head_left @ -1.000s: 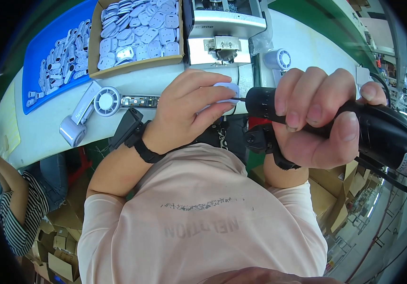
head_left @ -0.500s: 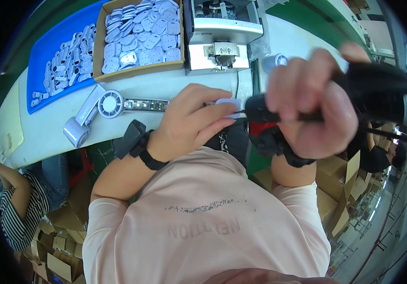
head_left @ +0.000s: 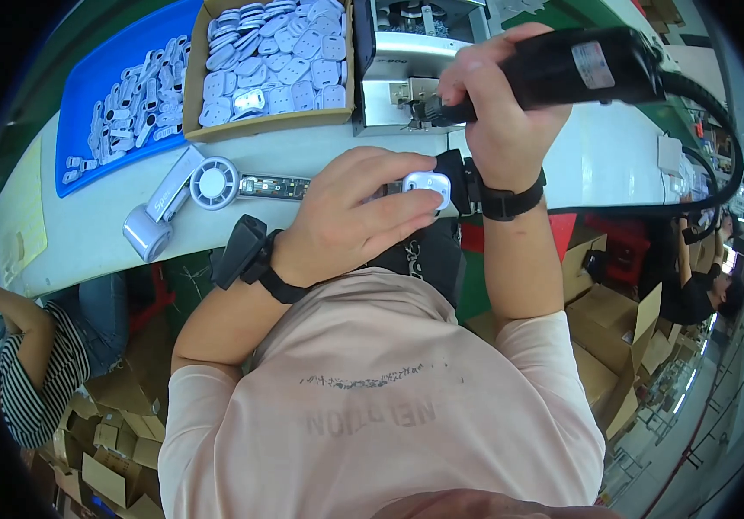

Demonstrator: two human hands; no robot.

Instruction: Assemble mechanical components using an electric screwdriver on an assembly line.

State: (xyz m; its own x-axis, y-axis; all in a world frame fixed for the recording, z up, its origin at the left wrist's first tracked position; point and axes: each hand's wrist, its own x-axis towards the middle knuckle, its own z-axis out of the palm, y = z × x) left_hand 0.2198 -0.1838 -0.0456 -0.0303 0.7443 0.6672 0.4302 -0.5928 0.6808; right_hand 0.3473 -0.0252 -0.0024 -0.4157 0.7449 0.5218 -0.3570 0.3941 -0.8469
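Observation:
My left hand [head_left: 350, 203] is closed on a small white plastic cover [head_left: 428, 183], its fingers pressed along the cover. To the left of that hand lies a handheld fan with a round grille [head_left: 214, 183], and an exposed circuit board [head_left: 275, 187] runs from it under my fingers. My right hand [head_left: 510, 112] grips a black electric screwdriver [head_left: 575, 69]. The screwdriver's nose points left, at the front outlet of a silver screw feeder [head_left: 428, 65]. The bit's tip is too small to make out.
A cardboard box [head_left: 270, 128] of white covers and a blue tray [head_left: 73, 138] of small white parts stand at the back left. The screwdriver's thick black cable [head_left: 727, 130] loops down on the right. Another person in a striped sleeve [head_left: 30, 389] sits at left.
My right hand has moved the screwdriver away from the cover, up and left to the screw feeder. The left hand stays on the cover, which now shows its flat face.

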